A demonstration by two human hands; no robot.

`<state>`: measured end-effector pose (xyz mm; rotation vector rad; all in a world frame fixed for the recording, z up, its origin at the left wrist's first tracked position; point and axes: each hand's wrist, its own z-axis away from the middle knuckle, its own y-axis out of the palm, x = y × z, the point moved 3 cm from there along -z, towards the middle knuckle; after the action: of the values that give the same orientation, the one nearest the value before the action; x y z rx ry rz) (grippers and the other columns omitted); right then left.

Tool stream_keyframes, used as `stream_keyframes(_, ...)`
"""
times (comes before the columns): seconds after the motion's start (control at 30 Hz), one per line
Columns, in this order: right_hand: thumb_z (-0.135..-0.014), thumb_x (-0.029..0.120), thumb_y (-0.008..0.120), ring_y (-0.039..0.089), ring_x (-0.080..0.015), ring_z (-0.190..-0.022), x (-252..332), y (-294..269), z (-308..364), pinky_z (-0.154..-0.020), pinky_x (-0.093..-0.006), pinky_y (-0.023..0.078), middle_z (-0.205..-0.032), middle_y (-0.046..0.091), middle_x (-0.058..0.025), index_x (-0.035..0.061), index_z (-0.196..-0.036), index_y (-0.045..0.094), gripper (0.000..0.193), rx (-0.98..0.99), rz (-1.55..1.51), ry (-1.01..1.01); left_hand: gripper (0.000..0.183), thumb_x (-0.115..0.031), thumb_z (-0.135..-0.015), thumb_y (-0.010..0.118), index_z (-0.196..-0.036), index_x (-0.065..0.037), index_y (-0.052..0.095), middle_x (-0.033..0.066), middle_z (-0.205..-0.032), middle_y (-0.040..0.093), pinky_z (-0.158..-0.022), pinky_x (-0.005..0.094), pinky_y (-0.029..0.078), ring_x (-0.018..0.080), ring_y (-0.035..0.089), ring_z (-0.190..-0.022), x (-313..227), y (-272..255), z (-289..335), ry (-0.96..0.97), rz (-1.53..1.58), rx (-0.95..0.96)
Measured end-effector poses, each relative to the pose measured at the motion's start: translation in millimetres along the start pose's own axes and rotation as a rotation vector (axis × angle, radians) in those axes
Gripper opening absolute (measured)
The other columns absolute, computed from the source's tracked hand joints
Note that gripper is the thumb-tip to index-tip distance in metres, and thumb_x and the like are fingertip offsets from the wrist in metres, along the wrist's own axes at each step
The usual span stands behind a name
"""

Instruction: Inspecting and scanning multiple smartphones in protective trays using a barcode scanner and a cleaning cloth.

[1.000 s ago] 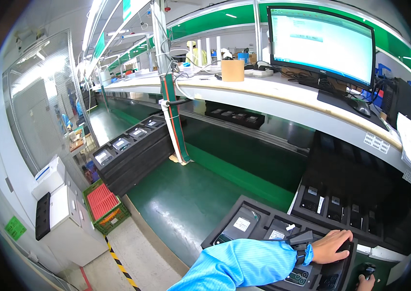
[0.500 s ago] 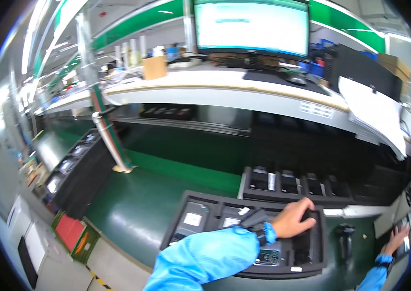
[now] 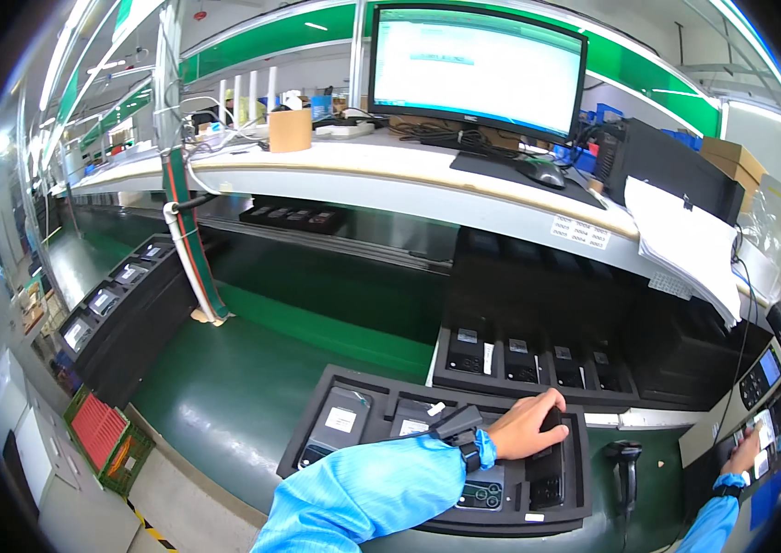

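Nearby, scanner (image 3: 628, 458) beside foam tray (image 3: 317, 415)

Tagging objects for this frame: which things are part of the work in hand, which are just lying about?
In hand:
left hand on a black device
black foam tray holding it
right hand at the grey keypad unit

Lying about:
monitor
mouse
paper stack
cardboard tube
handheld scanner

The near black foam tray (image 3: 317, 433) holds dark handsets with white labels. The left hand (image 3: 524, 426) wears a bright blue sleeve (image 3: 363, 493) and a black wristband. The glossy belt worktop (image 3: 224, 387) is deep green. At the left lies a red ribbed crate (image 3: 95, 431). The far shelf (image 3: 390, 166) is cream, carrying a black-framed monitor (image 3: 476, 69) glowing white and pale blue.
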<state>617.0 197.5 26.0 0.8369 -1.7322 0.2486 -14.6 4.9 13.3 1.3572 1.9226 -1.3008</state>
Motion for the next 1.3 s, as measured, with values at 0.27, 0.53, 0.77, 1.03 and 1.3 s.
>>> stream_keyframes(0.27,-0.100,0.044,0.058,0.042,-0.0129,-0.052,21,-84,-92,-0.050,-0.0331,0.035,-0.066,0.054,0.0003,0.0034,-0.087,0.066,0.043,-0.053,0.454,-0.510,0.043,-0.035,-0.092,0.065,-0.119,-0.007,0.047,0.0171,-0.113,0.060,-0.098,0.0457,0.042,0.0383,0.055,-0.113,-16,6,-4,0.018,0.031,0.037)
stream_keyframes(0.53,-0.102,0.024,0.055,0.036,-0.0032,-0.043,80,9,287,-0.035,-0.0229,0.027,-0.059,0.042,0.0084,0.0204,-0.080,0.051,0.022,0.713,0.062,0.418,0.041,-0.026,-0.084,0.073,-0.114,-0.003,0.057,0.0179,-0.107,0.063,-0.089,0.0414,0.050,0.0341,0.063,-0.103,-8,2,-3,0.068,-0.013,-0.075)
stream_keyframes(0.77,-0.097,0.032,0.064,0.059,-0.0125,-0.059,142,91,392,-0.056,-0.0309,0.047,-0.066,0.063,-0.0044,0.0014,-0.081,0.067,0.035,1.734,0.743,0.306,0.041,-0.027,-0.091,0.066,-0.123,-0.005,0.053,0.0146,-0.115,0.059,-0.100,0.0375,0.044,0.0304,0.058,-0.114,-13,1,-8,-0.093,-0.020,0.073)
stream_keyframes(1.03,-0.084,0.025,0.076,0.067,-0.0239,-0.074,112,70,356,-0.070,-0.0356,0.053,-0.086,0.070,-0.0156,-0.0008,-0.102,0.067,0.033,0.779,0.663,-0.343,0.048,-0.034,-0.086,0.070,-0.127,-0.010,0.060,0.0240,-0.136,0.051,-0.111,0.0544,0.035,0.0444,0.046,-0.130,-1,13,6,0.284,-0.569,0.053)
stream_keyframes(1.3,-0.071,0.015,0.074,0.070,-0.0256,-0.083,23,49,315,-0.078,-0.0370,0.054,-0.095,0.072,-0.0211,-0.0065,-0.122,0.062,0.056,0.880,0.676,-0.180,0.053,-0.033,-0.089,0.067,-0.129,-0.003,0.052,0.0248,-0.141,0.047,-0.114,0.0502,0.032,0.0428,0.044,-0.132,-9,-3,13,0.108,-0.507,0.152)
